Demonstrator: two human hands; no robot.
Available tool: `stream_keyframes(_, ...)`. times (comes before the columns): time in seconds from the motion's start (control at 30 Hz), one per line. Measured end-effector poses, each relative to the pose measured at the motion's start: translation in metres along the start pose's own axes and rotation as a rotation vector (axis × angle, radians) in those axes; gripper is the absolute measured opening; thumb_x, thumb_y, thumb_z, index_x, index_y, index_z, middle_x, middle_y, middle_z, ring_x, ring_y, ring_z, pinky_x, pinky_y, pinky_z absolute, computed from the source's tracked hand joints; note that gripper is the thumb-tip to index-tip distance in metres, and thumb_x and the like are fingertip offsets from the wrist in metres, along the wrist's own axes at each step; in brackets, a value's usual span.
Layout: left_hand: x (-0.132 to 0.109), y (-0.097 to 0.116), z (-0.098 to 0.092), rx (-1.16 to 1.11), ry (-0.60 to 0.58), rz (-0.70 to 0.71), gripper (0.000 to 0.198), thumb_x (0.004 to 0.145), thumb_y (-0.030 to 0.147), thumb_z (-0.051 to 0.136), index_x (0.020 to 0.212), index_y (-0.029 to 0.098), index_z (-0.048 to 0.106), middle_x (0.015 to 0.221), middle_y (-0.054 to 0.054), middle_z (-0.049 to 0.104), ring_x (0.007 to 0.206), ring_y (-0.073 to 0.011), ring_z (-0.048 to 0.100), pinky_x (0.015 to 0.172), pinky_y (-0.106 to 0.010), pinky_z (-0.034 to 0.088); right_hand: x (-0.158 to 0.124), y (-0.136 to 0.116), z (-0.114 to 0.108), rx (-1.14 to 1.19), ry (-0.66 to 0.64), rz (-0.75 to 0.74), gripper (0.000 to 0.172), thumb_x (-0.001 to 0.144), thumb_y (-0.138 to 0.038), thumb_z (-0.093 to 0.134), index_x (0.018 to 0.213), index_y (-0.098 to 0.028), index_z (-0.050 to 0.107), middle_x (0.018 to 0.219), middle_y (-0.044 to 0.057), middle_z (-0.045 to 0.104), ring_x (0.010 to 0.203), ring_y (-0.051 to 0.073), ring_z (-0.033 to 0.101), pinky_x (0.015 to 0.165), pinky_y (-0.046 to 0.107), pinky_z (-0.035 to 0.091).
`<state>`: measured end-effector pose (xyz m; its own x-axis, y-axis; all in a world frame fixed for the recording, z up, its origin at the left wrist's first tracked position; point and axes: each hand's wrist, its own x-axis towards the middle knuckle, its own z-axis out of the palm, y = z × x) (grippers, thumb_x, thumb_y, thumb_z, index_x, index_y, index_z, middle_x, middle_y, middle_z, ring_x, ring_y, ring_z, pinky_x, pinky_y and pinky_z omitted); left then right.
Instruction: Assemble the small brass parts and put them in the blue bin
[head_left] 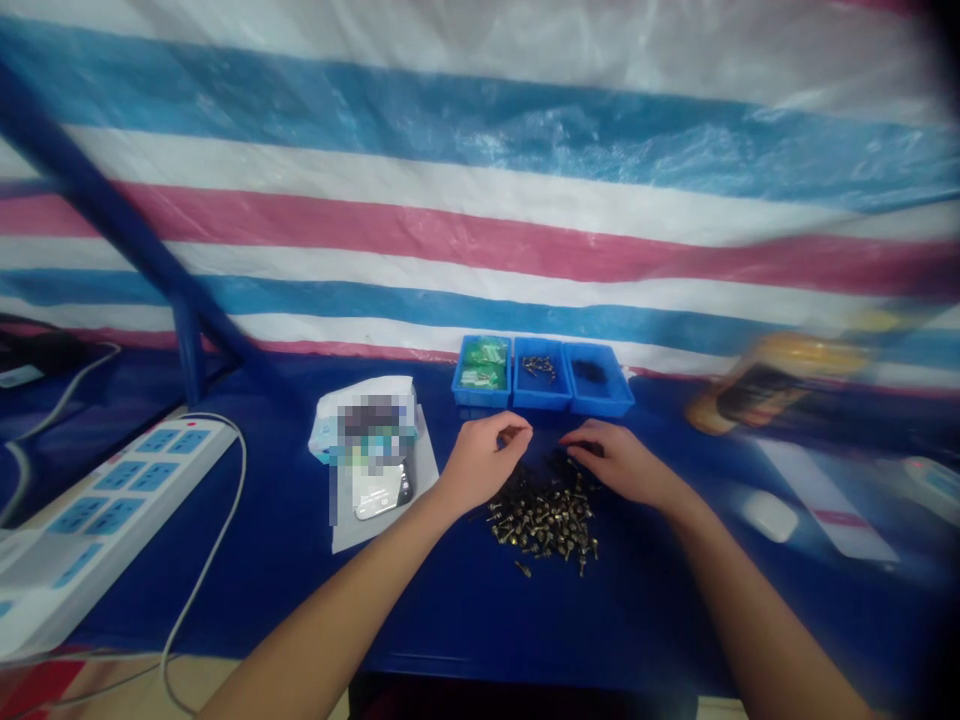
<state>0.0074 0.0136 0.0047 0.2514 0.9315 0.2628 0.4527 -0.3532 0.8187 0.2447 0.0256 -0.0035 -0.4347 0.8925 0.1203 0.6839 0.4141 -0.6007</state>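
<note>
A loose pile of small brass-coloured screws (544, 525) lies on the blue tabletop (450, 620) between my hands. My left hand (480, 462) has its fingertips pinched together just above the pile, apparently around a small screw. My right hand (619, 462) curves over the pile's far edge, its fingertips among dark small parts (574, 462). Just beyond my hands stand several blue plastic bins: one of green packets (481, 365), one of screws (541, 370), and one of black small parts (591, 373).
To the left lie a phone (382, 492) and a white packet (364, 430), beyond them a white power strip (97, 530) with its cable. A blurred bottle (772, 385), white mouse (770, 517) and paper sheet (821, 500) are on the right. A striped tarp (480, 240) hangs behind.
</note>
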Motion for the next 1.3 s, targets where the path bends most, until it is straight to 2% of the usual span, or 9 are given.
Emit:
stream_keyframes(0.13,0.000,0.000,0.001,0.014,-0.010,0.009,0.019,0.090,0.029,0.053,0.091,0.022,0.070,0.083,0.001,0.071,0.073,-0.0144,0.063,0.068,-0.025,0.045,-0.002,-0.005,0.002,-0.032,-0.099,-0.029,0.027,0.089,-0.031,0.059,0.112,-0.027,0.072,0.100,0.006,0.068,0.084,0.020,0.063,0.077,0.033,0.049)
stream_keyframes(0.33,-0.001,-0.001,0.001,0.023,-0.023,0.006,0.020,0.091,0.030,0.052,0.092,0.022,0.070,0.085,0.000,0.071,0.075,-0.0154,0.063,0.068,-0.026,0.046,-0.004,-0.005,0.005,-0.131,-0.140,-0.072,0.027,0.091,-0.029,0.057,0.115,-0.028,0.070,0.103,0.006,0.065,0.090,0.020,0.062,0.081,0.032,0.048)
stream_keyframes(0.7,-0.001,-0.003,0.004,0.053,-0.053,0.016,0.019,0.090,0.028,0.052,0.092,0.022,0.070,0.084,0.001,0.072,0.075,-0.0148,0.063,0.068,-0.025,0.046,0.003,-0.023,0.026,-0.233,0.014,-0.009,0.020,0.093,-0.034,0.055,0.097,-0.024,0.073,0.090,0.005,0.067,0.084,0.020,0.062,0.073,0.030,0.043)
stream_keyframes(0.87,-0.001,-0.006,0.004,0.060,-0.077,0.018,0.020,0.090,0.029,0.052,0.094,0.023,0.070,0.086,0.000,0.071,0.077,-0.0155,0.064,0.068,-0.026,0.046,0.001,-0.025,0.021,-0.183,-0.028,-0.030,0.024,0.093,-0.028,0.052,0.106,-0.025,0.072,0.093,0.005,0.067,0.086,0.020,0.063,0.076,0.030,0.044)
stream_keyframes(1.07,-0.002,-0.006,0.005,0.082,-0.084,0.035,0.018,0.089,0.028,0.054,0.094,0.022,0.070,0.086,0.000,0.071,0.077,-0.0155,0.064,0.070,-0.026,0.047,-0.002,-0.022,0.016,-0.194,-0.089,-0.048,0.034,0.086,-0.015,0.051,0.113,-0.026,0.069,0.094,0.005,0.065,0.088,0.020,0.061,0.076,0.030,0.044)
stream_keyframes(1.23,-0.002,-0.005,0.005,0.075,-0.088,0.043,0.018,0.089,0.026,0.054,0.095,0.023,0.070,0.087,0.000,0.071,0.077,-0.0151,0.064,0.069,-0.026,0.047,-0.001,-0.020,0.024,-0.237,-0.035,-0.062,0.027,0.087,-0.023,0.057,0.111,-0.025,0.069,0.110,0.008,0.060,0.096,0.022,0.059,0.083,0.034,0.046)
stream_keyframes(1.3,-0.002,-0.005,0.005,0.074,-0.085,0.042,0.018,0.089,0.026,0.054,0.095,0.023,0.070,0.087,0.000,0.071,0.077,-0.0149,0.064,0.070,-0.026,0.047,0.000,-0.020,0.027,-0.245,-0.018,-0.064,0.022,0.089,-0.024,0.056,0.106,-0.024,0.070,0.111,0.008,0.060,0.097,0.022,0.059,0.086,0.035,0.046)
